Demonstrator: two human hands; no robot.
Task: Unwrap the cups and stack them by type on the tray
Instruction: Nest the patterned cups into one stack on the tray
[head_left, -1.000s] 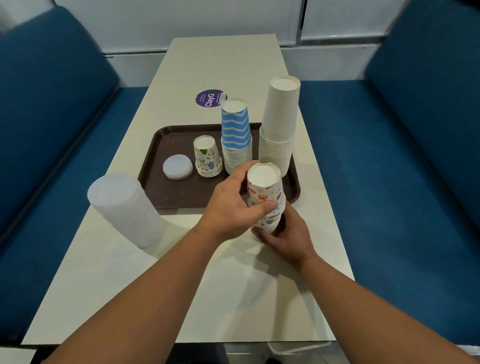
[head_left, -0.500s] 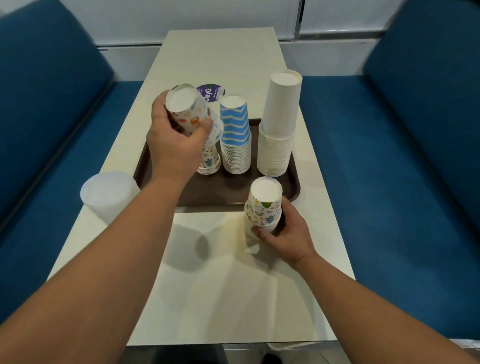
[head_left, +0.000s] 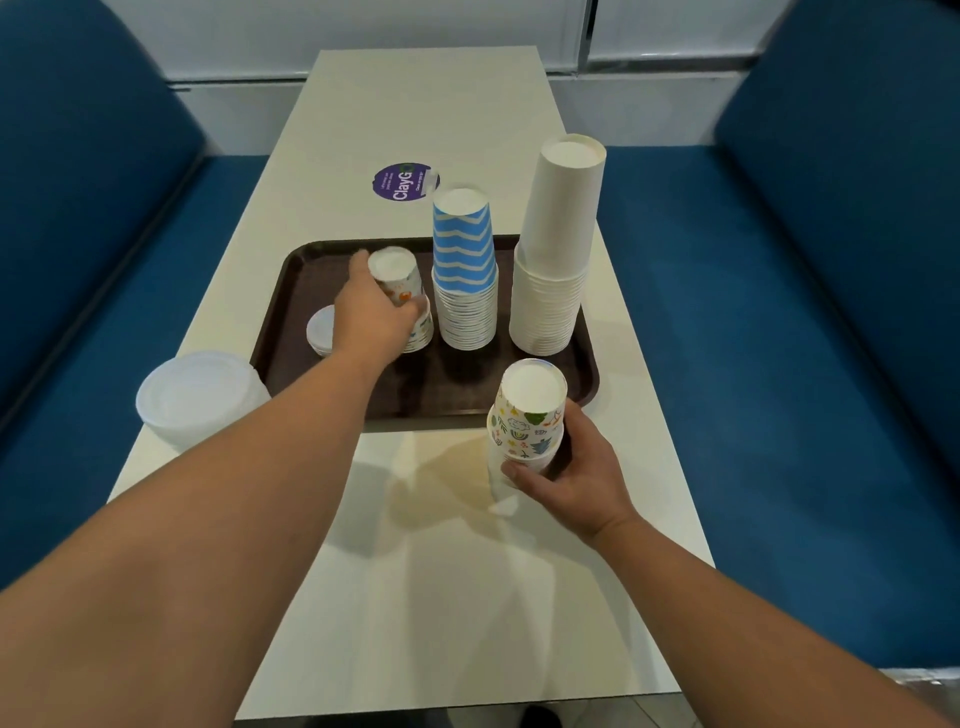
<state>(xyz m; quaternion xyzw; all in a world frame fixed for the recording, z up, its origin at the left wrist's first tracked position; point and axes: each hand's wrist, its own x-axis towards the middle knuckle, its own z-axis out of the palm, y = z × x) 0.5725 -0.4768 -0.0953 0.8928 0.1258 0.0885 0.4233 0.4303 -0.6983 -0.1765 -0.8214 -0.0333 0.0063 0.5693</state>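
"ClayG" (white) on purple sticker (head_left: 405, 181)

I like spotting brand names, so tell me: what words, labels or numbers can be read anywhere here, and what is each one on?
"ClayG": white letters on the round purple sticker stuck to the table beyond the tray.
Smaller white lines on the same sticker: too small and blurred to read.
Printed cups in the right hand: pictures only, no legible words.

Inverted printed cups (head_left: 400, 283), blue zigzag stack (head_left: 464, 270), white stack (head_left: 556, 249) on brown tray (head_left: 270, 332); another printed stack (head_left: 527, 421) just off it.
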